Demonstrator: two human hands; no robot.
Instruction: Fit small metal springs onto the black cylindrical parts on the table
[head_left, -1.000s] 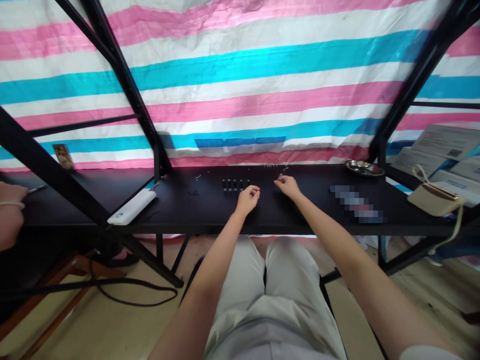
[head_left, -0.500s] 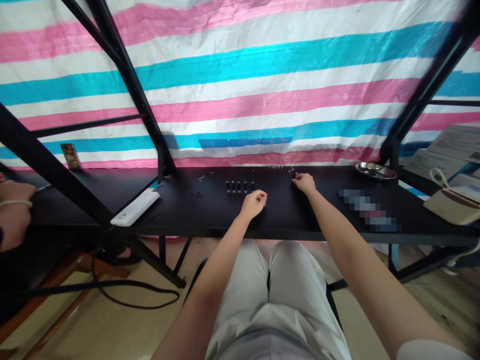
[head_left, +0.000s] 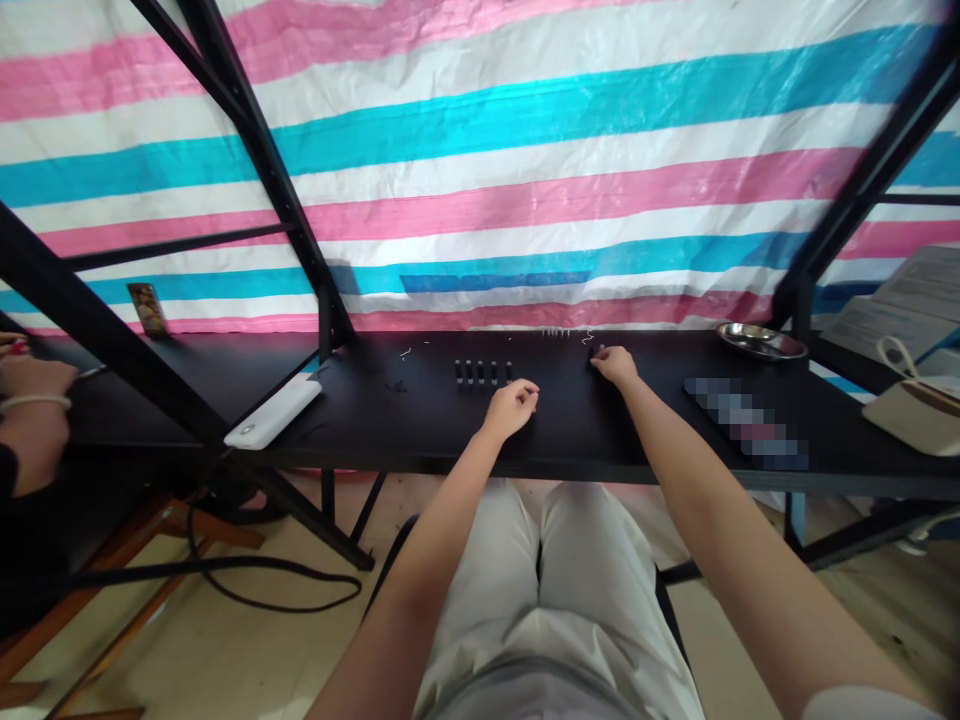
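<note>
My left hand (head_left: 511,406) is over the black table with its fingers curled together. Whatever may be between them is hidden. Just beyond it stands a row of several small black cylinders with pale ends (head_left: 481,372), the rightmost closest to my fingers. Farther right, my right hand (head_left: 617,366) has thumb and fingers closed at the tabletop, on a small dark piece (head_left: 592,354) too little to make out. White squiggly bits (head_left: 587,338) lie just past that hand. Left of them is a line of several tiny pale pieces (head_left: 556,331).
A white oblong device (head_left: 274,412) lies at the left by the black frame post. To the right are a shiny metal dish (head_left: 761,341), a blurred-out flat object (head_left: 746,422) and a beige pouch (head_left: 915,411). Another person's hand (head_left: 36,378) shows at far left.
The view has shifted slightly. Both hands keep nearly the same places and poses over the table, and the row of cylinders is unchanged.
</note>
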